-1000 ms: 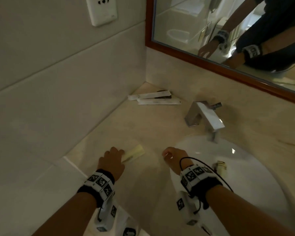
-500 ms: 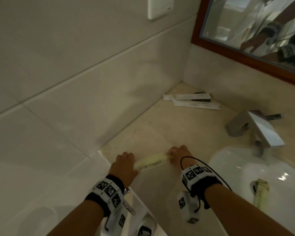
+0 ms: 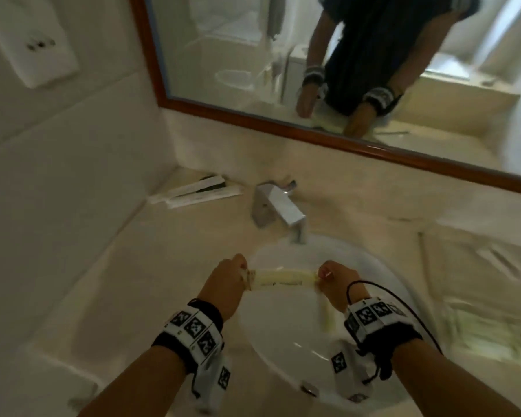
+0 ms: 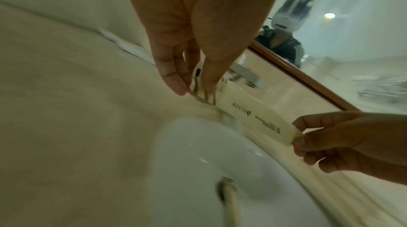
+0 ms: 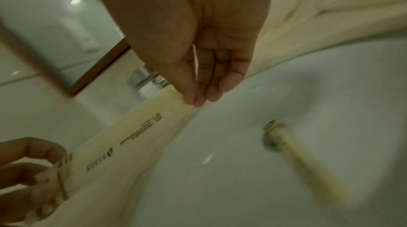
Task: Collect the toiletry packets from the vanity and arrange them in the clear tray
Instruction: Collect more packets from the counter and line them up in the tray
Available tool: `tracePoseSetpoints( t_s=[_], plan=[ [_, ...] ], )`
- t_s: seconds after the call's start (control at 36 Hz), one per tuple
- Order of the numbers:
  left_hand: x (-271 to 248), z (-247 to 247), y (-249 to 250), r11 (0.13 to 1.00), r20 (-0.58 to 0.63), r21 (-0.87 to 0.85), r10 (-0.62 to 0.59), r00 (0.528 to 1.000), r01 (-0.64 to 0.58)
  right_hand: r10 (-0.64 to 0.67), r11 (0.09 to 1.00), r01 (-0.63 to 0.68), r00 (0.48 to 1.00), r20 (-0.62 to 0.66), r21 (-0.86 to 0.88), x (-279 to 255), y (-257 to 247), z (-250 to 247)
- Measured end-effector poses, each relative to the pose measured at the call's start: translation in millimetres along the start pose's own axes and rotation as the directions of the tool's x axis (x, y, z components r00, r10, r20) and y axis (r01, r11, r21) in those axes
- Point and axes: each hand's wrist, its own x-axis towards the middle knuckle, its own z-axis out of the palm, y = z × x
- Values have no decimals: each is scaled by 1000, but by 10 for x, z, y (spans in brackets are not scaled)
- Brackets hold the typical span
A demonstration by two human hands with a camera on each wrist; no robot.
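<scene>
Beige stone vanity (image 3: 127,266) is filling the lower half of the head view, with a white sink (image 3: 283,350) sunk into it at lower centre and a chrome faucet (image 3: 278,210) standing just above the bowl. Across the upper right of the frame a wood-framed mirror (image 3: 253,115) is reflecting a person's two arms.

At centre frame, both hands are holding one pale yellow toiletry packet (image 3: 278,278) level over the near edge of the sink. The left hand (image 3: 226,281) is pinching the packet's left, striped end between thumb and fingertips, while the right hand (image 3: 334,281) is pinching the plain right end the same way. In the left wrist view the packet's printed face is showing between the two grips, clear of the counter.

Down in the bowl, a second yellowish packet (image 5: 308,162) is lying with one end at the drain. Toward the upper left of the head view, several white packets (image 3: 196,192) are lying together on the vanity in the corner by the wall, left of the faucet. A white wall socket (image 3: 33,46) is sitting at the top left.
</scene>
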Motion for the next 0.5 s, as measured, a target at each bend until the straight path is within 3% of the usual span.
tracePoseSetpoints(
  t_s=[0.14, 0.28, 0.5],
  plan=[
    [115, 697, 1142, 976, 48, -112, 192, 980, -186, 237, 963, -216, 964, -124, 159, -335, 1265, -520],
    [79, 1514, 2095, 938, 121, -177, 320, 940, -297, 440, 881, -375, 874, -208, 289, -720, 2403, -853],
    [-206, 2648, 2841, 921, 289, -164, 388, 875, -354, 570, 810, -508, 800, -188, 293, -1077, 3650, -902]
  ],
)
